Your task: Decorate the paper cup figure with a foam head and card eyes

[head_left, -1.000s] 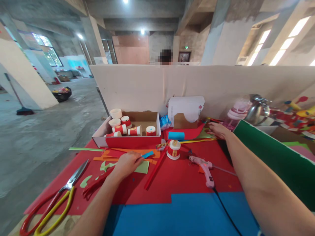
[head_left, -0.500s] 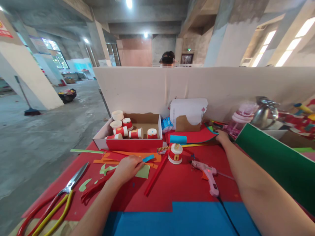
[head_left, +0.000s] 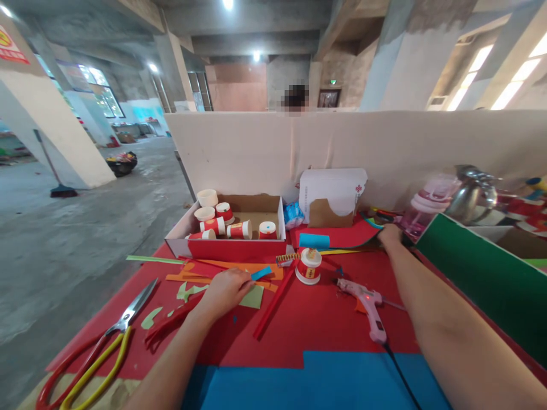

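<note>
Head view shows the left hand (head_left: pixel 225 290) pinching a blue strip (head_left: pixel 261 273) that points right toward a cup (head_left: pixel 308 266), while the right hand (head_left: pixel 390 236) lies farther back on the edge of a red sheet (head_left: pixel 342 236), its grasp unclear.

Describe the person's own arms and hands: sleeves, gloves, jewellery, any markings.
Both forearms are bare as far up as the picture shows; no sleeve edge comes into view. The left hand and the right hand wear no gloves. No watch, bracelet or ring shows on either wrist or on the fingers in view, and no markings can be made out.
</note>
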Demonstrator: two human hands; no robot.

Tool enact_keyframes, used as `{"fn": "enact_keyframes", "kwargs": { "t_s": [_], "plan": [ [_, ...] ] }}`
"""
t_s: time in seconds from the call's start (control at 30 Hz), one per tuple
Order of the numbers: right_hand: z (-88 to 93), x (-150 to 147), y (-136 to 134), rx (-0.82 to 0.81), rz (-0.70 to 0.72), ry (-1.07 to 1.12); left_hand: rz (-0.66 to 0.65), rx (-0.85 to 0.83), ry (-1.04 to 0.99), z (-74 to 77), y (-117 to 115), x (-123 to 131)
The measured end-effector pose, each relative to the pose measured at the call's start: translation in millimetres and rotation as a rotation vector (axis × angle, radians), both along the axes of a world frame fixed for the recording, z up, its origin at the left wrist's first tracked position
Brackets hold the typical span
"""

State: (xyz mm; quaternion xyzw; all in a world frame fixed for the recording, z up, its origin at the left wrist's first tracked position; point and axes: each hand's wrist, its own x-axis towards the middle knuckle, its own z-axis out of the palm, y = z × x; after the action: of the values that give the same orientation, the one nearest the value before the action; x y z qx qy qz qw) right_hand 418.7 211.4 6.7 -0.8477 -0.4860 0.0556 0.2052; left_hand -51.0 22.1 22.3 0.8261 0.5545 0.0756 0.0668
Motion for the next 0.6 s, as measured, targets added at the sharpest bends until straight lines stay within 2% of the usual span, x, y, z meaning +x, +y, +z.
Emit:
{"fn": "enact_keyframes", "kwargs": {
  "t_s": [0.13, 0.33, 0.6],
  "plan": [
    [10.2, -6.4, -3.8, -0.002, -0.007, -0.076, -0.005, 0.008, 0.007, -0.7, 0.3, -0.6],
    [21.2, -10.0, -9.9, 0.080, -0.038, -0.093, -0.018, -0.011, 0.001, -2.2, 1.6, -1.2],
    [37.6, -7.0, -16.9, 0.289, -0.084, -0.102, -0.010, -0.035, 0.007, -2.3, 2.1, -1.2]
  ]
}}
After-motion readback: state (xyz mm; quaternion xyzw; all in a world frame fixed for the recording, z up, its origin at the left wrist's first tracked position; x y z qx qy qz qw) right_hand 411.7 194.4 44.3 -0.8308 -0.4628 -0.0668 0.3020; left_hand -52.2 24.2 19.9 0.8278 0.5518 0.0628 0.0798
